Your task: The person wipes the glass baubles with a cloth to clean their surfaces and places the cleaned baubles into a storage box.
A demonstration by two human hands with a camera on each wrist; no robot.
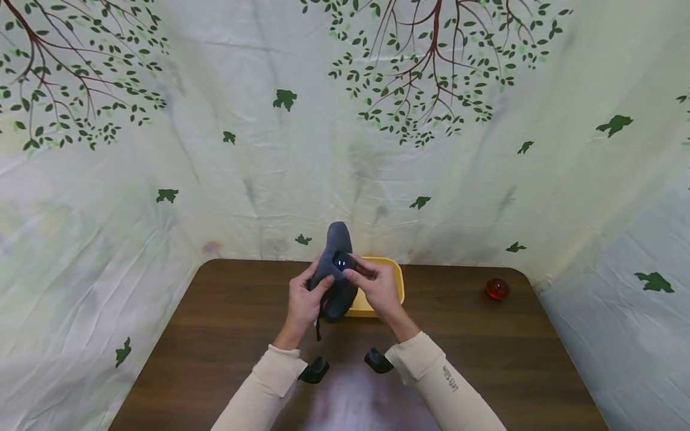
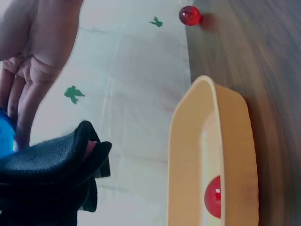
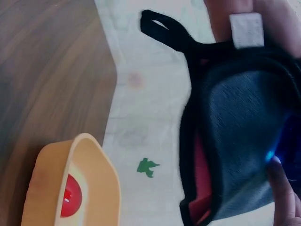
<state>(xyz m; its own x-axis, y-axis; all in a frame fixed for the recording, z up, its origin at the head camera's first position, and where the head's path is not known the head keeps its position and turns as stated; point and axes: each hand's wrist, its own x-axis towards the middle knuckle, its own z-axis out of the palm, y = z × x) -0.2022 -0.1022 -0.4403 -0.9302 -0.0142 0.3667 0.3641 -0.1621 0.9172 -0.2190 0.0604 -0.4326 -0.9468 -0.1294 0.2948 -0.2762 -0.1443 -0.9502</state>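
Raised over the table is a dark grey-blue oven mitt point(image 1: 338, 236) with black edging, a hanging loop point(image 3: 162, 30) and a red lining. My left hand point(image 1: 305, 299) grips its left side, thumb on the front. A shiny blue ball point(image 1: 342, 261) is pinched in my right hand point(image 1: 380, 287) against the mitt's face. In the left wrist view the right hand point(image 2: 40, 52) reaches down to the blue ball point(image 2: 5, 134) beside the mitt point(image 2: 42, 155). Seen from the right wrist, a fingertip point(image 3: 280, 181) meets the ball's edge at the mitt.
Behind the hands stands a yellow tray point(image 1: 401, 281) with a red ball point(image 2: 214, 197) inside. Another red, see-through ball point(image 1: 497, 289) lies at the table's far right. A leaf-printed cloth point(image 1: 302, 179) hangs behind the brown table point(image 1: 226, 323).
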